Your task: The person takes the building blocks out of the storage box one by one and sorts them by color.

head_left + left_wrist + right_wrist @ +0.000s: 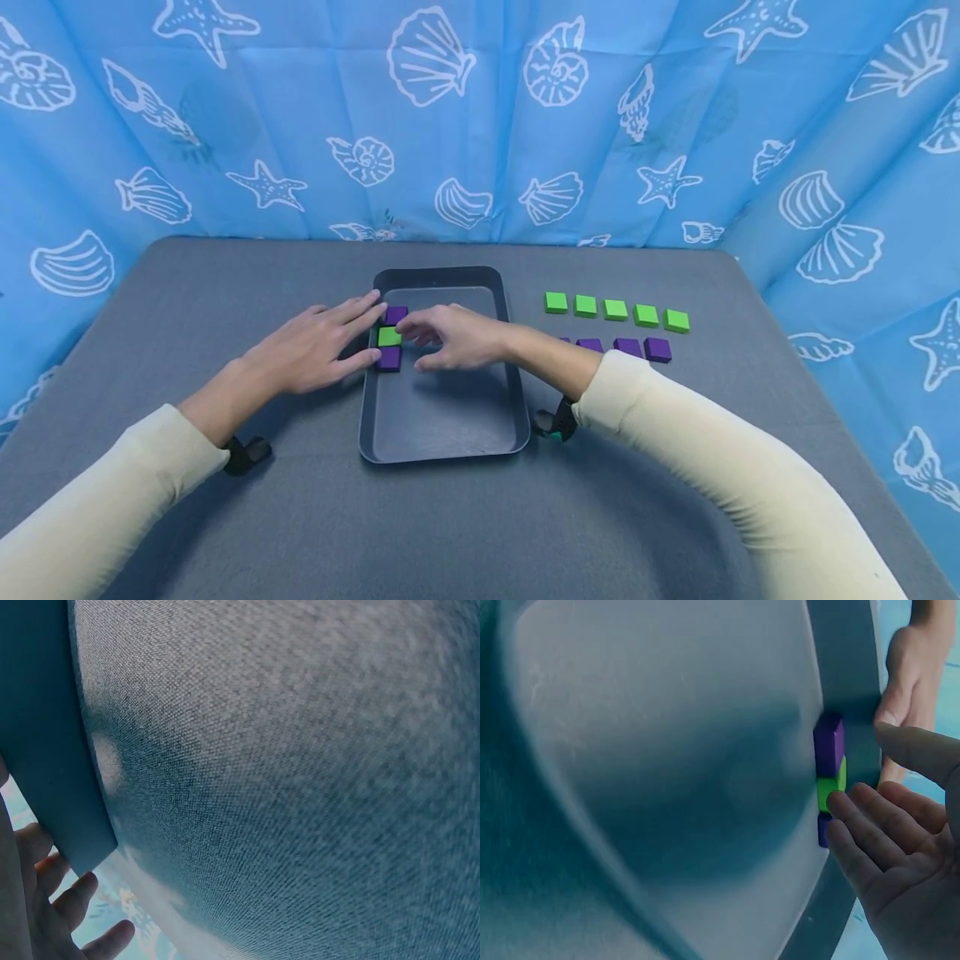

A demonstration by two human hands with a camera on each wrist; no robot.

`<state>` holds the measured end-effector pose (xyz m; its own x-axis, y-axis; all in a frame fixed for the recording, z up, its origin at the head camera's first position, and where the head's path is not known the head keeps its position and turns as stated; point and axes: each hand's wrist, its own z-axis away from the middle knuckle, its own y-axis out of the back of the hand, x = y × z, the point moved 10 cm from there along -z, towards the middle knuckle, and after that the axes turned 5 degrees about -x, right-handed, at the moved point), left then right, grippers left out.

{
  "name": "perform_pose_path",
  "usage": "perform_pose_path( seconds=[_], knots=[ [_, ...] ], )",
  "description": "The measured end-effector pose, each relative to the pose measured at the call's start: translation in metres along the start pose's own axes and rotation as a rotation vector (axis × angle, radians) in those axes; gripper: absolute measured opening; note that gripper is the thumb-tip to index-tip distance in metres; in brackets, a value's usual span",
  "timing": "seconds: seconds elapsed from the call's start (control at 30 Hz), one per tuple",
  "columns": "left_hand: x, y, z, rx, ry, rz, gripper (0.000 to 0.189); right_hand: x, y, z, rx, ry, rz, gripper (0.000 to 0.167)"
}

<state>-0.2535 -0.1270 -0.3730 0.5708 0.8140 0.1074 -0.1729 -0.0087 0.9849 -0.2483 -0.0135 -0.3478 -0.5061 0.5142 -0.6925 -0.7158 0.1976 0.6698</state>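
While the right grip [459, 336] hangs over the dark tray [450, 421] with thumb and fingers apart, its fingertips are right up at the middle green block [389, 337], and tbh I can't tell if they're actually touching it. That block sits just left of the right grip, sandwiched between two purple blocks [388, 359], so the three make a short line along the tray's left wall. On the other side of that line is the left grip [318, 346], fingers straight and kinda spread, tips at the rim beside the blocks. Out to the right of the right grip, past the tray, there's a row of five green blocks [615, 310], plus a row of purple blocks [627, 347] nearer the person, partly hidden by the forearm so I can't get a solid count. Under it all is a gray worktop [315, 517], and beyond both grips hangs a blue curtain [480, 117] with white seashells and starfish.
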Motion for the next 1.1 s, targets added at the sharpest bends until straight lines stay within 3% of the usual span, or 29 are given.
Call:
perform_pose_path(
  seconds=[0.77, 1.1],
  knots=[
    [0.000, -0.001, 0.000, 0.008, -0.016, 0.005, 0.076, -0.003, -0.016, -0.021, -0.034, -0.034, 0.077, 0.058],
    [0.000, 0.000, 0.001, 0.015, -0.029, 0.001, 0.075, -0.004, -0.015, -0.025, 0.069, -0.082, 0.114, 0.055]
  ],
)
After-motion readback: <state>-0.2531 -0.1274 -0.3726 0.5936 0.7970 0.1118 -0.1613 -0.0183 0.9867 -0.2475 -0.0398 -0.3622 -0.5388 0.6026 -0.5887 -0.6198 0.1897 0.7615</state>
